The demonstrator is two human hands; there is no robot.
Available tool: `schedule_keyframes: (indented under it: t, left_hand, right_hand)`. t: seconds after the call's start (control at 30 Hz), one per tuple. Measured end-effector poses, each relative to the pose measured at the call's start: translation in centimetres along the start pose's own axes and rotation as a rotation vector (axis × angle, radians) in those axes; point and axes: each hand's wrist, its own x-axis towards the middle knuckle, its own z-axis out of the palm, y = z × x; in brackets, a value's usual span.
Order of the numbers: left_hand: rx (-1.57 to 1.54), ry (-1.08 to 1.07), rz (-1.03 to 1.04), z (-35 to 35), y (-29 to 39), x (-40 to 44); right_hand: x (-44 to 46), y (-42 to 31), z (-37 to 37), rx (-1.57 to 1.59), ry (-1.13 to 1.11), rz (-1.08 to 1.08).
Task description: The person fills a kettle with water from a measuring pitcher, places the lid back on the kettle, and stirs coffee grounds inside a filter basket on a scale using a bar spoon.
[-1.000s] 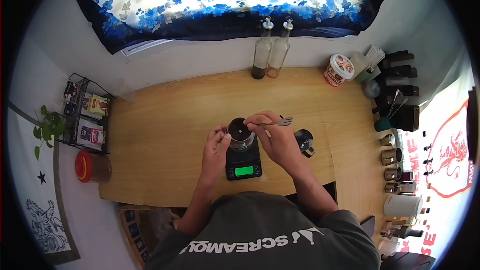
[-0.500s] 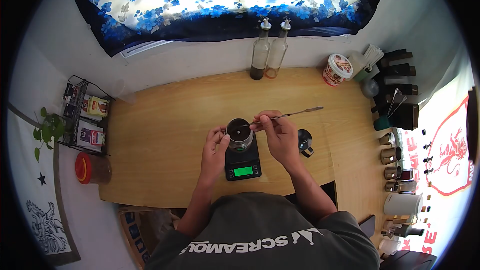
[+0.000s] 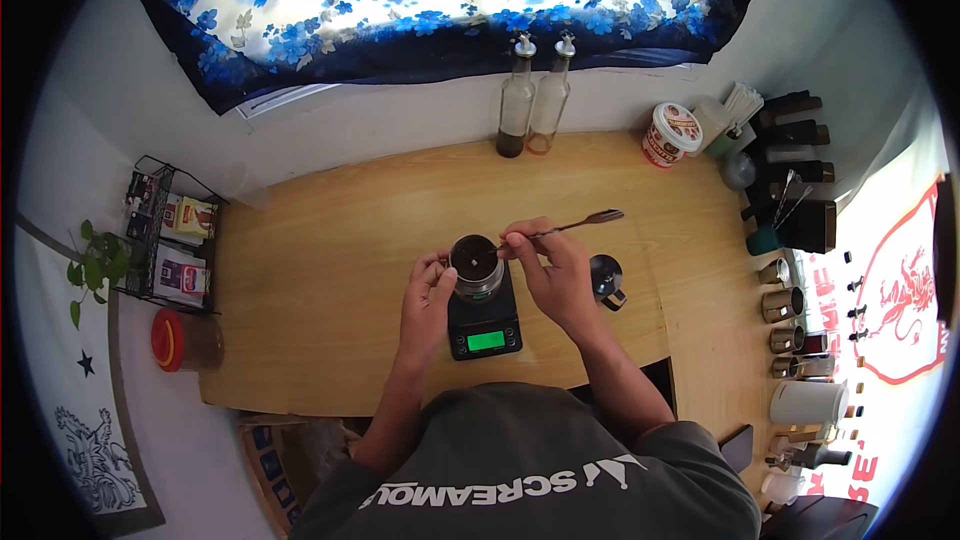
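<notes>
A small glass jar (image 3: pixel 478 291) with dark contents stands on a black digital scale (image 3: pixel 460 325) whose display glows green. My left hand (image 3: pixel 427 302) grips the jar's left side, thumb near its front rim and fingers around the back. In my right hand (image 3: pixel 553 273), pinched between thumb and fingers, is a long twisted bar spoon (image 3: pixel 578 224). One end of it reaches to the jar's mouth, and the flattened other end points up to the right. A black round lid-like piece with a handle (image 3: pixel 606 278) lies right of my right hand.
Two glass bottles with pourers (image 3: pixel 530 110) stand by the wall. A lidded tub (image 3: pixel 671 135) sits at the back right. Metal cups (image 3: pixel 783 302) and a knife block (image 3: pixel 805 230) line the right side. On the left are a wire rack (image 3: pixel 175 240) and a red-lidded jar (image 3: pixel 190 340).
The bar spoon has rolled and shifted in my right hand; its outer end now shows broader and lies slightly left. My left hand stays on the jar.
</notes>
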Motion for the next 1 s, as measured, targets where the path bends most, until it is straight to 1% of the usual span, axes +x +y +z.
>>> schedule_keyframes:
  t: [0.13,0.2,0.33,0.5,0.63,0.8,1.0]
  left_hand:
    - [0.028,-0.001,0.030,-0.1,-0.3,0.0]
    - [0.027,-0.009,0.033,-0.1,-0.3,0.0]
    - [0.012,0.002,0.007,0.1,-0.1,-0.1]
    - [0.007,0.003,0.003,0.1,0.1,0.0]
    - [0.009,-0.004,0.040,-0.1,-0.3,0.0]
    - [-0.009,0.004,0.018,0.1,-0.1,0.0]
    - [0.027,-0.008,0.036,0.0,-0.3,0.0]
  right_hand:
    - [0.1,0.2,0.4,0.032,0.013,0.007]
    - [0.1,0.4,0.3,-0.002,0.030,-0.044]
    - [0.2,-0.1,0.0,0.026,0.043,-0.035]
    - [0.2,-0.3,-0.3,-0.032,0.021,-0.067]
    - [0.2,-0.1,-0.1,-0.012,0.025,-0.057]
    - [0.3,0.2,0.4,0.036,0.046,-0.036]
    - [0.3,0.8,0.5,0.003,0.035,-0.032]
